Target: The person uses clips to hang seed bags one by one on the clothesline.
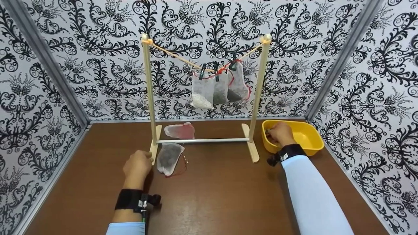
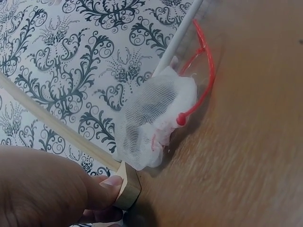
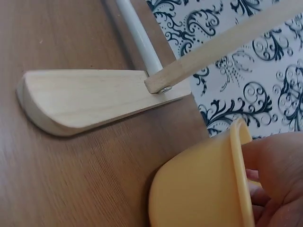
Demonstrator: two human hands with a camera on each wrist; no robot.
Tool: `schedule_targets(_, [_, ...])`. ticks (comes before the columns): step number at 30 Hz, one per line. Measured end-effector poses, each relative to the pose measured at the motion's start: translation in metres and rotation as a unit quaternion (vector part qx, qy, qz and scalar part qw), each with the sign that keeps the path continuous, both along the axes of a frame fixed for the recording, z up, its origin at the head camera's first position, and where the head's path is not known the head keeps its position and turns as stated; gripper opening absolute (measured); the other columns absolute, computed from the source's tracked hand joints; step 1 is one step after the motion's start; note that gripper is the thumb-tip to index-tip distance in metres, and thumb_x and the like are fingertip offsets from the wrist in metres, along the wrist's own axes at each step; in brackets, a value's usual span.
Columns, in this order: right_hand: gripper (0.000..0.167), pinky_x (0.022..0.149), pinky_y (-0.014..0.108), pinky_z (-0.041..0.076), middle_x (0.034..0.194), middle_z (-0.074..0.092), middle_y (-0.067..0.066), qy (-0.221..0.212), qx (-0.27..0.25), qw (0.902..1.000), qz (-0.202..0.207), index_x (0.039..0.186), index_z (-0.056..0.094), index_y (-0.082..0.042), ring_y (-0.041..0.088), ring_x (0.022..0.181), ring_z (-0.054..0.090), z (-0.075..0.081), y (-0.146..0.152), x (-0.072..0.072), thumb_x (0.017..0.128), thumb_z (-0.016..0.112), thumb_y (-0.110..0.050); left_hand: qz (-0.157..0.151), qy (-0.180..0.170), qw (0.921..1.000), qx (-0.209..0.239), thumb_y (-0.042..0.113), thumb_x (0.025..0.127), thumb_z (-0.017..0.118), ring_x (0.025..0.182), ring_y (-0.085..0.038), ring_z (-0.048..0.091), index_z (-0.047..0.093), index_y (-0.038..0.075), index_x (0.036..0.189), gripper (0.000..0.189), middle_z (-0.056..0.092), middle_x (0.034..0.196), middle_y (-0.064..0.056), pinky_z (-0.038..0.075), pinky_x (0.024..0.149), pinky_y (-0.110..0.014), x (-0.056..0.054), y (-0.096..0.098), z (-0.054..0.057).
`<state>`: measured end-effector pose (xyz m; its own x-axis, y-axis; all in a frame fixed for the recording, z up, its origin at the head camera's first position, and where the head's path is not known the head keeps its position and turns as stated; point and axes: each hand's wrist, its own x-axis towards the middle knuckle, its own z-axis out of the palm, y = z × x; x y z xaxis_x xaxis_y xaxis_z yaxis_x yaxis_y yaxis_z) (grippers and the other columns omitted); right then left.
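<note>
My left hand (image 1: pixel 137 164) pinches the front end of the stand's left wooden foot (image 2: pixel 128 187) between thumb and fingers. Beside it on the table lies a white mesh bag (image 1: pixel 169 158) with dark contents and a red drawstring. Over the rim of the yellow basin (image 1: pixel 308 137) reaches my right hand (image 1: pixel 281 133), fingers curled around a small dark green clip (image 1: pixel 267 132), mostly hidden by them. From the stand's sagging cord (image 1: pixel 176 56) hang a bag with white grains (image 1: pixel 201 100), another with dark green contents (image 1: pixel 220 93) and one with dark contents (image 1: pixel 237 93), held by dark clips.
Behind the white crossbar (image 1: pixel 202 140) lies a mesh bag with pink contents (image 1: pixel 183 130). The stand's right foot (image 1: pixel 251 148) is just left of the basin. Patterned walls (image 1: pixel 369 98) enclose the brown table (image 1: pixel 212 189) at back and sides.
</note>
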<state>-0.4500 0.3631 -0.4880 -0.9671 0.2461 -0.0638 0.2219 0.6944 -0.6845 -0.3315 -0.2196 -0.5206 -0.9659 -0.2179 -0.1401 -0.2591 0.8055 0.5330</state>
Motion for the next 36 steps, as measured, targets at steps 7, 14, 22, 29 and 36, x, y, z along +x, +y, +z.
schedule_targets(7, [0.048, 0.063, 0.023, 0.065, 0.139, 0.072, 0.033, 0.074, -0.097, 0.9901, -0.069, 0.143, 0.064, 0.009, 0.009, 0.070, 0.071, 0.030, -0.015, 0.024, 0.103, 0.071, -0.016, -0.003, 0.003, 1.0000, 0.001, 0.027, 0.111, 0.068, 0.141, -0.057, 0.065, 0.074, 0.018, 0.151, 0.041, 0.065, 0.161, -0.022, 0.058, 0.107, -0.070, -0.001, 0.001, 0.003])
schedule_targets(14, [0.048, 0.063, 0.026, 0.067, 0.125, 0.075, 0.021, 0.138, -0.319, 0.9351, -0.071, 0.156, 0.057, 0.009, 0.008, 0.074, 0.079, 0.039, -0.047, 0.045, 0.113, 0.063, -0.010, -0.008, 0.011, 0.9999, -0.010, 0.025, 0.113, 0.067, 0.140, -0.056, 0.066, 0.074, 0.013, 0.150, 0.040, 0.066, 0.160, -0.023, 0.059, 0.107, -0.069, 0.000, -0.002, 0.004])
schedule_targets(22, [0.041, 0.082, 0.035, 0.073, 0.133, 0.065, 0.021, 0.158, -0.415, 0.8954, -0.035, 0.152, 0.056, 0.014, 0.015, 0.082, 0.083, 0.030, -0.099, 0.059, 0.116, 0.060, -0.005, -0.006, 0.008, 0.9999, -0.007, 0.027, 0.112, 0.067, 0.140, -0.056, 0.066, 0.074, 0.014, 0.151, 0.041, 0.067, 0.159, -0.023, 0.057, 0.108, -0.069, 0.000, -0.004, 0.003])
schedule_targets(29, [0.043, 0.073, 0.029, 0.071, 0.116, 0.070, 0.015, 0.213, -0.476, 0.8458, -0.113, 0.155, 0.057, 0.012, 0.011, 0.077, 0.081, 0.015, -0.104, 0.064, 0.117, 0.059, -0.008, -0.005, 0.012, 0.9999, 0.002, 0.026, 0.112, 0.067, 0.138, -0.056, 0.067, 0.074, 0.012, 0.150, 0.040, 0.068, 0.158, -0.024, 0.058, 0.107, -0.069, 0.003, 0.001, 0.001])
schedule_targets(36, [0.028, 0.053, 0.023, 0.061, 0.091, 0.074, 0.009, 0.333, -0.530, 0.7700, -0.121, 0.132, 0.066, 0.018, 0.016, 0.064, 0.073, 0.009, -0.129, 0.065, 0.113, 0.057, -0.001, -0.006, 0.014, 0.9999, -0.005, 0.024, 0.112, 0.068, 0.136, -0.056, 0.068, 0.074, 0.011, 0.149, 0.040, 0.068, 0.156, -0.026, 0.058, 0.105, -0.069, 0.004, 0.004, 0.003])
